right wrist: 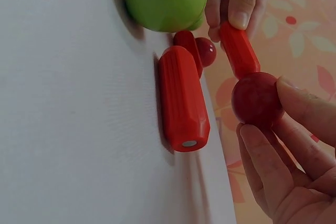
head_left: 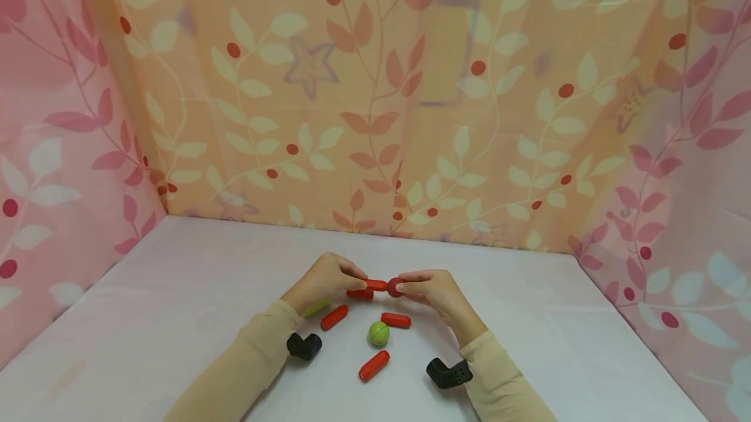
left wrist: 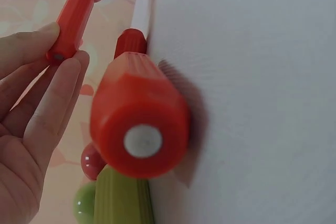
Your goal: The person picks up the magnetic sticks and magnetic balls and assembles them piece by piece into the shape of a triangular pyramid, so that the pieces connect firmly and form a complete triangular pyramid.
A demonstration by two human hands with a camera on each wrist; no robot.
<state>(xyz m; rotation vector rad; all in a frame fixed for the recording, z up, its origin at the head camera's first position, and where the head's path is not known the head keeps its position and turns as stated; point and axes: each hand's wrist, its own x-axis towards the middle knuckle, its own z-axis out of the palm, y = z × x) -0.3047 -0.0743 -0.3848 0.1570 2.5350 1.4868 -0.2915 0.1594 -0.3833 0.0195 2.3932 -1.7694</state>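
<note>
Between finger and thumb my left hand (head_left: 326, 280) pinches a red ridged rod (head_left: 376, 285), also seen in the left wrist view (left wrist: 73, 24). My right hand (head_left: 437, 288) holds a dark red ball (right wrist: 257, 99) by its sides. The rod's far end meets the ball in the right wrist view, and both are raised off the white surface. Close under the left hand lie another red rod (head_left: 360, 295) and a green rod (head_left: 317, 307), partly covered by that hand in the head view. A further red ball (left wrist: 92, 161) shows beside the green rod.
Nearer the person lie a green ball (head_left: 379, 333) and several red rods, one at left (head_left: 334, 317), one beside the ball (head_left: 396, 321), one in front (head_left: 374, 366). Black wrist devices (head_left: 304, 346) sit at both wrists. A patterned curtain (head_left: 375, 96) encloses the white tabletop (head_left: 176, 291).
</note>
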